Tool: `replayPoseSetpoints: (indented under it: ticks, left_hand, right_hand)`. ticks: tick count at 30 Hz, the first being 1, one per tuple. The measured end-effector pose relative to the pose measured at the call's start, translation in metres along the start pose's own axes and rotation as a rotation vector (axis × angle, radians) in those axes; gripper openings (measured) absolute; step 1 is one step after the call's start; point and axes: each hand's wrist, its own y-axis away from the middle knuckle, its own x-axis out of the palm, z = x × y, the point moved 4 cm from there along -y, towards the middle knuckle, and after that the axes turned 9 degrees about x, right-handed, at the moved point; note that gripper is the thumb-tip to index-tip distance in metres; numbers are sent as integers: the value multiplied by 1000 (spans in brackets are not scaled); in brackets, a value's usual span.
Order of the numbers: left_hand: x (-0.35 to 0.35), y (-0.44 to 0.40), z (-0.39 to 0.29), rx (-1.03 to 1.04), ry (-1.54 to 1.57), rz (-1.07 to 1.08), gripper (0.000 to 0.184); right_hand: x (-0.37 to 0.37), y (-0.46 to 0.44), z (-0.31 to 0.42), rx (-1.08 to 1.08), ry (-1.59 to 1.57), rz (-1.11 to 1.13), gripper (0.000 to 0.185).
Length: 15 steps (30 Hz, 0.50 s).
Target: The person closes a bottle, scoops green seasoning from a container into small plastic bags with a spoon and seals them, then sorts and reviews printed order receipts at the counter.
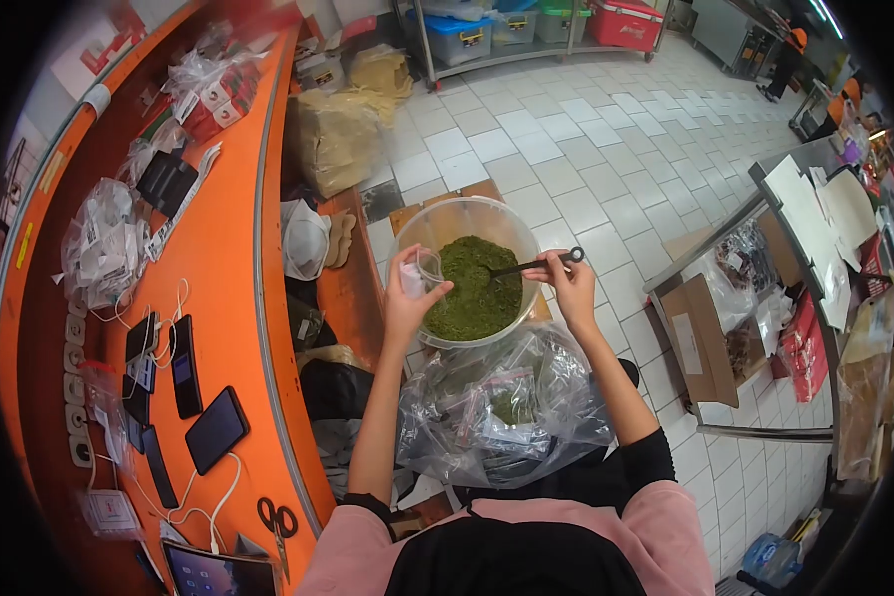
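My left hand curls partway closed around a small clear cup over the left side of the tub. Just rightward, the low end of the black spoon meets the crumbled green stuff; its long handle slants rightward into my right hand, pinched tight near its end.

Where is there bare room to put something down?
On the orange counter, bare surface lies between the black box and the phones, toward the metal edge. Around the phones and cables it is crowded; beside the tub, a plastic bag takes the room.
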Motion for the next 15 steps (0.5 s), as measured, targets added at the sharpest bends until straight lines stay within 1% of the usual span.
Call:
replayPoseSetpoints:
  ticks: [1,3,4,6,10,12,13,15]
  left_hand:
    - [3,0,2,5,-1,-4,67]
    - [6,1,4,5,-156,58,65]
    - [6,1,3,14,-164,49,65]
    - [12,4,2,-18,-267,132,66]
    - [14,6,-2,-14,-326,120,63]
    - [14,8,0,33,-367,114,62]
    - [15,8,-2,40,-385,112,61]
    - [16,8,-7,34,-401,113,57]
  right_hand:
    - [-2,0,2,-13,20,-13,25]
    - [-4,2,7,-7,7,-22,25]
    - [-3,3,13,2,-1,-35,26]
    - [0,6,36,-33,-37,-48,26]
    - [10,9,66,-145,-17,-55,27]
    - [22,11,73,-155,-63,27,24]
    - [26,12,73,-163,-72,29,24]
    - [38,13,68,-100,14,118,24]
